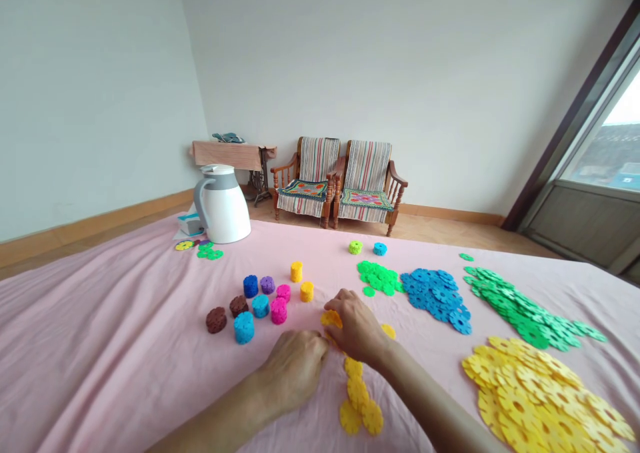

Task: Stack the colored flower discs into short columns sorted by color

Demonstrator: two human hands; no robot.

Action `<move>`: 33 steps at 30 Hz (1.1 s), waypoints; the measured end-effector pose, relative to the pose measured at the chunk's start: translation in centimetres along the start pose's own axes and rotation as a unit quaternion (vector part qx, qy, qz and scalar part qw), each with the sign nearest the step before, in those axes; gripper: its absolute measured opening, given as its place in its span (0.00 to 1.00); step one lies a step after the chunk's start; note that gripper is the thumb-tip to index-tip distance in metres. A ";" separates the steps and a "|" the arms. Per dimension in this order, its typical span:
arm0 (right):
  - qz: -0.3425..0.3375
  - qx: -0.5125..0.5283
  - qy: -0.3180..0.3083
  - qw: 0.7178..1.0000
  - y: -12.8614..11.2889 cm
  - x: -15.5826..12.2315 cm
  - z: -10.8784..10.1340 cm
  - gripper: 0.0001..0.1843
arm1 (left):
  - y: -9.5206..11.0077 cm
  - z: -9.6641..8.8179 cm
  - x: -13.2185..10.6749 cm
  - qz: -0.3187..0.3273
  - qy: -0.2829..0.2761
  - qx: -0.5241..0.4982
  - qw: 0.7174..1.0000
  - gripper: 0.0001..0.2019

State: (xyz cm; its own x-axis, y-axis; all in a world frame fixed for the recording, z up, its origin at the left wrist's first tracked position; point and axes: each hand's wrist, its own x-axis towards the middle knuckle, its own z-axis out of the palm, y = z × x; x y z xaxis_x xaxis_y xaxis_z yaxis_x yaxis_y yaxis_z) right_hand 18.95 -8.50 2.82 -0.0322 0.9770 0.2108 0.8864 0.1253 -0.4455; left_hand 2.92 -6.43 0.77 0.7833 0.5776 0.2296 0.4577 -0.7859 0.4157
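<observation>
Right hand (356, 326), fingers curled around a small stack of yellow discs (331, 319), grips it from above just over the pink cloth (100, 326). Left hand (295, 366) meets the right at the fingertips, knuckles up and fingers bent inward; whether it pinches a disc of its own cannot be told, as the fingertips are hidden. Directly below the hands, toward the viewer, lies a short row of loose yellow discs (360, 399), flat on the cloth and touching one another. One more single yellow disc (389, 331) shows just beyond the right wrist.

Left of the hands stands a group of finished stacks (260, 299): brown, blue, purple, magenta and yellow cylinders, each upright and near its neighbours. Two further stacks, light green (355, 247) and cyan (380, 249), stand apart farther back.

To the right lie four sorted heaps: light green pile (379, 276), blue pile (437, 296), dark green pile (520, 306) and, nearest, large yellow pile (540, 393).

At the far left edge of the cloth stands a white jug (223, 206), with a few loose discs before it. Two wooden armchairs (340, 183) stand against the rear wall.
</observation>
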 end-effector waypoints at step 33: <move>0.012 0.132 0.134 0.982 0.2 4.7 1.9 0.08 | -1.5 -6.0 0.2 -0.045 -0.300 0.209 0.930 0.09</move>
State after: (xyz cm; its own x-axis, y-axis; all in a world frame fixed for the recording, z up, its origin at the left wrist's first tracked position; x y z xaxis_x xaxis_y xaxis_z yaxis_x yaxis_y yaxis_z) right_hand 18.15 -3.52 2.10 0.1412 0.9046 0.4023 0.7335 0.1773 -0.6561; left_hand -0.18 -3.81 5.44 0.7698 0.5174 -0.3737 0.5584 -0.8296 0.0018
